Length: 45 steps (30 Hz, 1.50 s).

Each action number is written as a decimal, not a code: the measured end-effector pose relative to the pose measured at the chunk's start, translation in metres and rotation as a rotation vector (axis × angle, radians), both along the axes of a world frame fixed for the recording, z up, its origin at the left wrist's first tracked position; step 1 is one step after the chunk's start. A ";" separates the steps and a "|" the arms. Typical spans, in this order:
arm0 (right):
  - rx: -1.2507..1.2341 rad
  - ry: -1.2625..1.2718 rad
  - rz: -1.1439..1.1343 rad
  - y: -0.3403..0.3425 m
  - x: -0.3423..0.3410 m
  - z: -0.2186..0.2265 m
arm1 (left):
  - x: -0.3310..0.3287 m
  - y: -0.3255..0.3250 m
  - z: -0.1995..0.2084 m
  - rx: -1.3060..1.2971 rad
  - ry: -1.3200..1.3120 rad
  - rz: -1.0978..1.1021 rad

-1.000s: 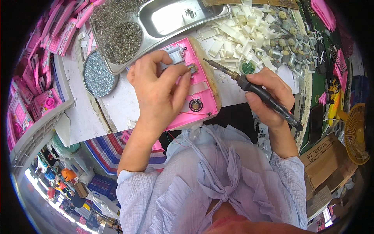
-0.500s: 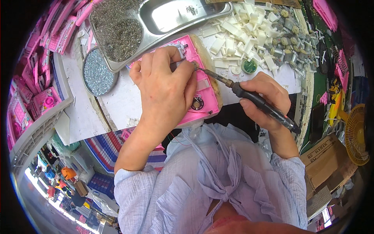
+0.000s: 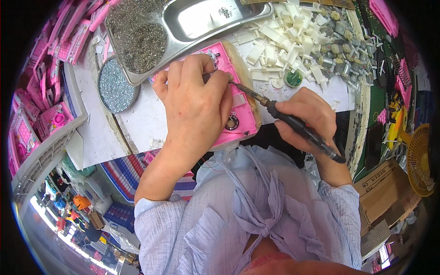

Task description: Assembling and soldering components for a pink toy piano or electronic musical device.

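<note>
A black-handled soldering iron (image 3: 295, 123) is gripped in my right hand (image 3: 315, 112). Its thin metal shaft points up and left, the tip reaching into a pink plastic casing (image 3: 244, 118) beside my left fingertips. My left hand (image 3: 190, 103) lies over the casing's left side, thumb and fingers pinched together over a small dark grey part that is mostly hidden. A round black speaker-like part (image 3: 232, 122) sits in the casing's near end, and small metal parts show at its far end. Beneath the casing is a tan pad (image 3: 255, 103).
Beyond the casing stands a metal tray (image 3: 197, 39) holding a heap of small metal pieces; a round dish (image 3: 117, 87) of tiny silvery pieces is at left. White plastic parts (image 3: 286, 36) and small motors (image 3: 343, 48) lie at far right, near a green round container (image 3: 293, 78).
My right hand and the soldering iron have shifted slightly left. The grey boxy part visible under my left fingers is now mostly covered; my left hand has barely moved.
</note>
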State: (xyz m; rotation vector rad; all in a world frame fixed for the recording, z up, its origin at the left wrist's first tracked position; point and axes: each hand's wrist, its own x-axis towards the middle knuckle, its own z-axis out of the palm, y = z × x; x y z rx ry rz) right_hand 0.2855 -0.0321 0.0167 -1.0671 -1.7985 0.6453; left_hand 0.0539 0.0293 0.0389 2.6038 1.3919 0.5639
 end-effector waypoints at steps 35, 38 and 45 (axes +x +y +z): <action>0.071 -0.002 -0.020 0.002 0.026 0.002 | 0.010 -0.006 0.010 0.039 0.149 0.041; 0.075 0.001 -0.023 0.003 0.026 0.002 | 0.003 -0.015 0.013 0.012 0.111 0.065; 0.071 0.007 -0.024 0.005 0.024 0.007 | -0.052 -0.014 0.014 -0.008 0.011 0.111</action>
